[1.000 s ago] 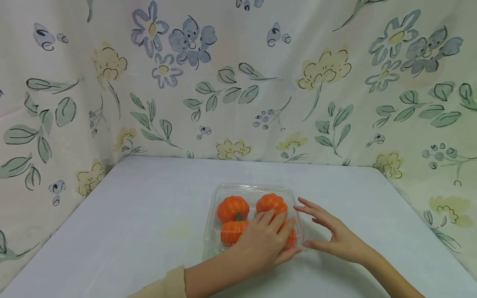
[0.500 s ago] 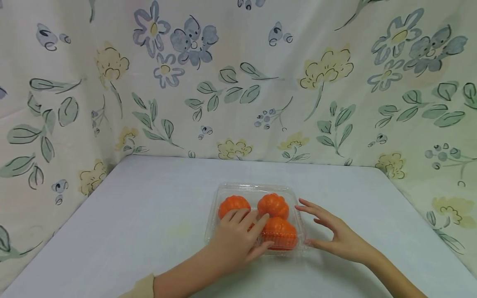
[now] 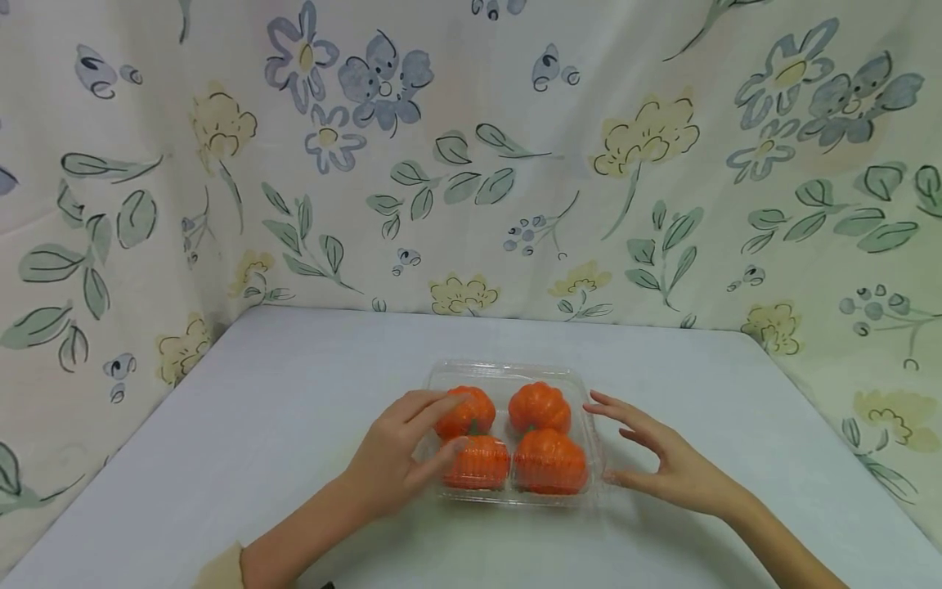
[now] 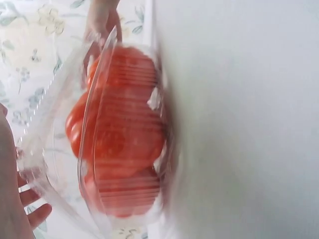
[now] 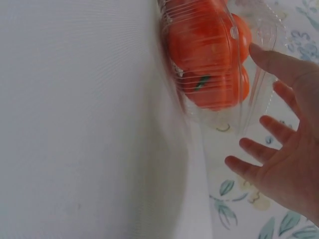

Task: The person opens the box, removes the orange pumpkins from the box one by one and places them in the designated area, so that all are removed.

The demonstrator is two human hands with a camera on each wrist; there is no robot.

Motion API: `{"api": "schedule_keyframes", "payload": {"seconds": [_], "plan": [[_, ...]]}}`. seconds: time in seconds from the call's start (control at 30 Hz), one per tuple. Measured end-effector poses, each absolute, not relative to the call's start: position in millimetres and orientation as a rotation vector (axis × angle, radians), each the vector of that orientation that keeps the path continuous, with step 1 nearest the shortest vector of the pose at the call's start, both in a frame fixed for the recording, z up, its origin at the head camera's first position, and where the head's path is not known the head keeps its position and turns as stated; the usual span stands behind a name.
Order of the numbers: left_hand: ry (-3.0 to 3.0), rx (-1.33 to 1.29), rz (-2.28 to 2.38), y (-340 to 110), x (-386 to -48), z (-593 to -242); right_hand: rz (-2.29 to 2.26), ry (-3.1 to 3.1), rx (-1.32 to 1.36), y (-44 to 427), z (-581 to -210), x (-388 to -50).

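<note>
A clear plastic container [image 3: 508, 372] holds several orange pumpkins, two at the back and two in front, such as the front right pumpkin [image 3: 550, 462]. At its left side my left hand [image 3: 393, 450] has its fingers spread over the edge, partly covering the back left pumpkin [image 3: 471, 411]. My right hand [image 3: 670, 462] is spread beside the container's right edge, fingers and thumb apart. In the right wrist view the right hand [image 5: 284, 144] holds nothing, its thumb near the clear plastic. The left wrist view shows the pumpkins [image 4: 119, 129] through the container's side.
The container stands on a white table [image 3: 309, 360]. Behind and beside the table hangs a curtain [image 3: 456, 237] with flowers and leaves. A small dark thing shows at the bottom edge of the head view, below the left forearm.
My left hand has moved left from over the container's front right part to its left side, uncovering the front pumpkins. The right hand has barely moved.
</note>
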State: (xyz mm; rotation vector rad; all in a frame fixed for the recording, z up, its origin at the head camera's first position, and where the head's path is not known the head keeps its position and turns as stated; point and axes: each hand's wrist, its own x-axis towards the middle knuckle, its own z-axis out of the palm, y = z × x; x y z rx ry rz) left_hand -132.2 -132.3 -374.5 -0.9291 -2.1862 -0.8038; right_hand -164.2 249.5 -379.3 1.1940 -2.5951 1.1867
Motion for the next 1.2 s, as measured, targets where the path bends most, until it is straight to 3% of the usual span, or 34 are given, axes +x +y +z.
{"api": "schedule_keyframes", "payload": {"seconds": [0.53, 0.93, 1.2], "plan": [[-2.213, -0.809, -1.307, -157, -159, -388, 1.357, -2.621, 1.24, 249, -368, -172], [-2.23, -0.764, -1.347, -163, -170, -395, 1.584, -2.573, 1.289, 251, -366, -184], [-2.22, -0.751, -1.421, -161, -176, -393, 1.603, -2.638, 1.101, 247, -362, -186]]}}
